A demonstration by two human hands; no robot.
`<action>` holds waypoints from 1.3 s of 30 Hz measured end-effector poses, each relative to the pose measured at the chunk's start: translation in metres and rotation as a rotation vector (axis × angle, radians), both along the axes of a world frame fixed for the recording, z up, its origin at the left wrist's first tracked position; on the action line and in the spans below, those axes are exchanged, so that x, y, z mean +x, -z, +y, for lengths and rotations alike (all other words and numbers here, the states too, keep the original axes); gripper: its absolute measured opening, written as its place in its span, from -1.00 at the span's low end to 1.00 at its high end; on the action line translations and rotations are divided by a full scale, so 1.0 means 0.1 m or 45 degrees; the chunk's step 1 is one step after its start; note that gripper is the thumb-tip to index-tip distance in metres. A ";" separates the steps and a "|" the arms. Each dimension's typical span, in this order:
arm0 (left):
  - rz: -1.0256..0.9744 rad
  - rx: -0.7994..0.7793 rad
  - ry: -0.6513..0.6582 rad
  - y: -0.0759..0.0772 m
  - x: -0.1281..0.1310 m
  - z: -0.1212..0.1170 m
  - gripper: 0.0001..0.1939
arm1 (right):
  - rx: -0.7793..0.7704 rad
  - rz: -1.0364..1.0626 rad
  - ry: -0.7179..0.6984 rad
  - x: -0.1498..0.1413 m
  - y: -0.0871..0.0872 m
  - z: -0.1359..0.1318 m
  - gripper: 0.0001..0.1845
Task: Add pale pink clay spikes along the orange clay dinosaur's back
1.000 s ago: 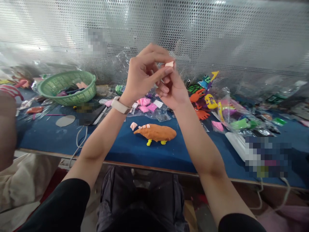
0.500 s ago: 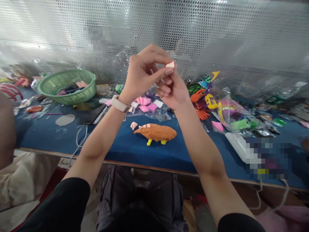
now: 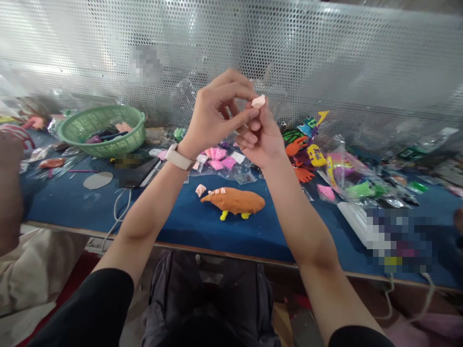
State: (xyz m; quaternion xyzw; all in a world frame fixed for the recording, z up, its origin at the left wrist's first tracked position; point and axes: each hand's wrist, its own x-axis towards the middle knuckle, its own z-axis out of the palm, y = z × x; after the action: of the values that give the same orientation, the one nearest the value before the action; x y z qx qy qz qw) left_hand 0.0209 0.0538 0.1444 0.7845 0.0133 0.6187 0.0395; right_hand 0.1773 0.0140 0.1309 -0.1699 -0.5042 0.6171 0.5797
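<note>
Raised above the table, a small pale pink piece of clay [image 3: 258,101] sits at the touching fingertips of both hands. My left hand [image 3: 217,108], with a white band on its wrist, pinches it from the left. From the right, my right hand [image 3: 267,140] grips it too, its lower fingers curled. Below them on the blue table stands a brown clay animal figure [image 3: 237,200] with yellow clay feet [image 3: 224,215]. Several tiny pink bits line its back near the pointed end. A loose pink clay lump [image 3: 200,190] lies just left of that tip.
A green plastic basket [image 3: 103,132] stands at back left, near a phone [image 3: 139,174] with a cable. Pink clay packets [image 3: 219,156] lie behind the figure. Colourful clay models [image 3: 302,144] and a plastic bottle [image 3: 428,144] are to the right. Another person's arm [image 3: 10,193] reaches in at left.
The pink piece now shows more of its surface at the fingertips, and my left fingers have shifted slightly around it. The brown figure stays in place.
</note>
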 end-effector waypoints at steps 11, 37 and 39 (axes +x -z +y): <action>-0.054 0.148 -0.192 -0.01 -0.01 -0.02 -0.78 | 0.024 -0.083 0.143 0.01 0.02 0.11 -0.55; -0.355 0.015 0.079 0.04 0.10 -0.01 -0.85 | 0.608 -0.695 0.972 0.23 0.15 0.05 -0.54; -0.352 0.015 0.069 0.04 0.10 -0.01 -0.86 | 0.593 -0.716 0.940 0.25 0.12 0.04 -0.53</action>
State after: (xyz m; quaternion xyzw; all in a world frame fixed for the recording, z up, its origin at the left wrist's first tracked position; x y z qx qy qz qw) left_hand 0.0308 0.0526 0.1408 0.6920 -0.0172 0.7197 0.0529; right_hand 0.2025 0.0180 0.1190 -0.3620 -0.6709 0.1733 0.6235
